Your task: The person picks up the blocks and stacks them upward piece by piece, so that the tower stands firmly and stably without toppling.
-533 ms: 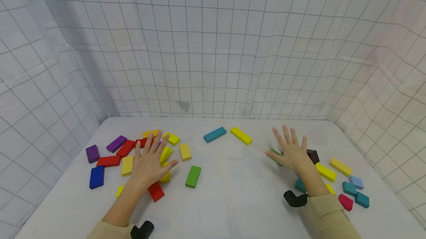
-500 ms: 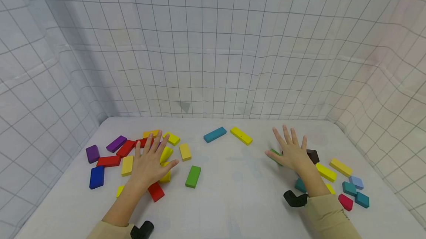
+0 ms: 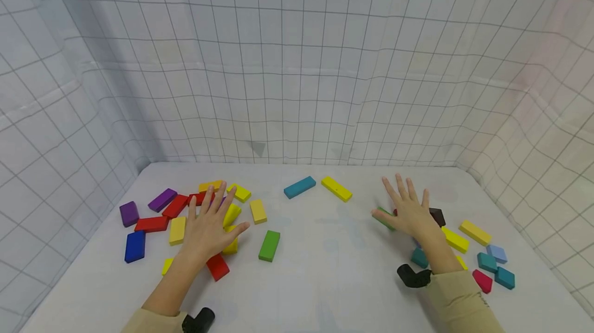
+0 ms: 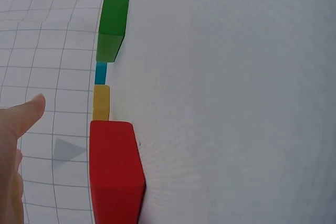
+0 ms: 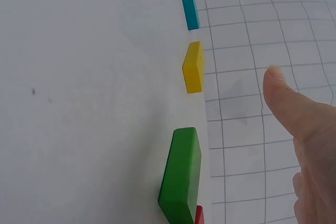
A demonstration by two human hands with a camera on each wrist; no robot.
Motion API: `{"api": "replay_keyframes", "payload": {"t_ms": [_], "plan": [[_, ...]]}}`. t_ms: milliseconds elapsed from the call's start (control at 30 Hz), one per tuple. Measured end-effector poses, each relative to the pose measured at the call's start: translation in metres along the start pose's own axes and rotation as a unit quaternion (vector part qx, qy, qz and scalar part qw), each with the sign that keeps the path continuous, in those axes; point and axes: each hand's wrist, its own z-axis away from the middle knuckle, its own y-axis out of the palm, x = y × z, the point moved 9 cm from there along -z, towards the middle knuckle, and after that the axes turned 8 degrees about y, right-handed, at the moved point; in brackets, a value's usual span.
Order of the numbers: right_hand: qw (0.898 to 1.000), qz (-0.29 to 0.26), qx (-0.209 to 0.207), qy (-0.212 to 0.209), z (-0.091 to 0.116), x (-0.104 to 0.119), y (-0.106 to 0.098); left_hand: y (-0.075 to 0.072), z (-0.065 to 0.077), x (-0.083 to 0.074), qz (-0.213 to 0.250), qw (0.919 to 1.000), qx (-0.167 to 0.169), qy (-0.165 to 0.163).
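Above the bench (image 3: 315, 286), both hands out over loose coloured blocks. Left grip (image 3: 210, 227): fingers spread, thumb wide, nothing held. Right grip (image 3: 409, 213): spread the same way, nothing held.

Change over the last half second: slight. Right grip has edged a touch outward, right sleeve (image 3: 461, 299) with it; a little more of the teal block (image 3: 419, 257) by its wrist now shows. Left grip as before; no block seems to have shifted. Reading: hands look idle or poised, handling of the blocks no further along.

Lie of things from the left grip: yellow block (image 3: 231, 246) half hidden behind the thumb; red block (image 3: 218, 267) wristward of it; left green block (image 3: 269, 246) out past the thumb tip, apart; pale block (image 3: 258, 211) ahead of that. Off the little-finger side, cream-yellow block (image 3: 178, 231) near, blue block (image 3: 135, 247) farther out. Left wrist view shows a gap between thumb and red block. Contact under the fingertips: cannot tell.

From the right grip: right green block (image 5: 181, 174) below the thumb, apart from it in the right wrist view. Dark block (image 3: 437, 215) on the outer side, long yellow block (image 3: 456, 239) beside the wrist. Between the grips, farther ahead: blue bar (image 3: 299, 187) and yellow bar (image 3: 336, 189), touching neither.
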Motion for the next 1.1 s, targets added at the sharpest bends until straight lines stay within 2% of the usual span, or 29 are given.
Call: {"api": "replay_keyframes", "payload": {"t_ms": [167,300,400,500,600,733,933,1100], "plan": [[0.999,-0.027,-0.018,-0.034,-0.004,-0.009,-0.004,-0.001,-0.001,-0.003,0.011,0.9997,-0.01,0.02],[0.993,-0.055,-0.047,-0.092,-0.004,-0.016,-0.009,-0.001,-0.003,-0.009,0.058,0.9965,-0.021,0.057],[0.985,-0.097,-0.047,-0.134,-0.004,-0.02,-0.008,0.0,-0.002,-0.018,0.098,0.9899,-0.032,0.096],[0.973,-0.164,-0.012,-0.159,-0.004,-0.023,0.0,0.004,0.001,-0.029,0.138,0.9788,-0.048,0.144],[0.958,-0.231,0.049,-0.161,-0.006,-0.026,0.013,0.009,0.004,-0.039,0.171,0.9671,-0.054,0.181],[0.947,-0.269,0.101,-0.146,-0.006,-0.031,0.027,0.019,0.007,-0.05,0.21,0.957,-0.032,0.197],[0.949,-0.249,0.119,-0.152,-0.005,-0.032,0.031,0.034,0.01,-0.055,0.25,0.9489,0.01,0.193],[0.956,-0.216,0.116,-0.159,-0.005,-0.032,0.032,0.043,0.011,-0.058,0.244,0.9487,0.043,0.196]]}}
